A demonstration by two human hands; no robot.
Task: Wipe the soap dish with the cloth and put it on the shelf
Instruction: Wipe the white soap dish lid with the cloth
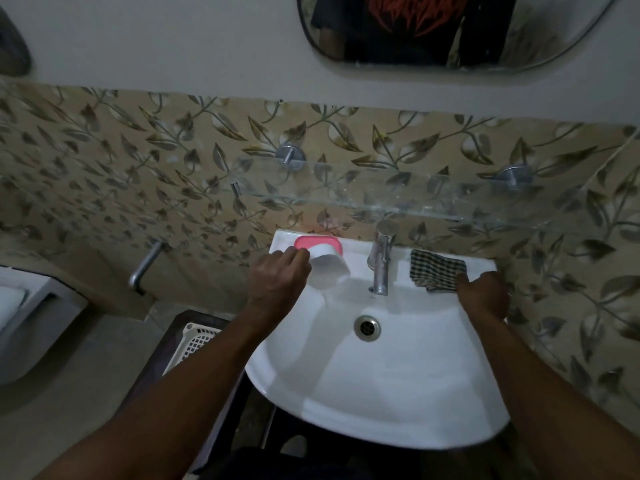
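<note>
Two hands busy: our left hand (277,278) gripped the tilted soap dish (329,265), our right hand (483,296) clutched the cloth (433,268) beneath its fingers. Wiping next, we reckoned: bring them together.

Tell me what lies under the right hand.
The checked cloth, on the sink rim right of the tap. The right hand covers the cloth's near edge, so whether its fingers grip it cannot be seen.

1 dish (325,258), 1 cloth (437,270), 1 tap (380,263)
</note>
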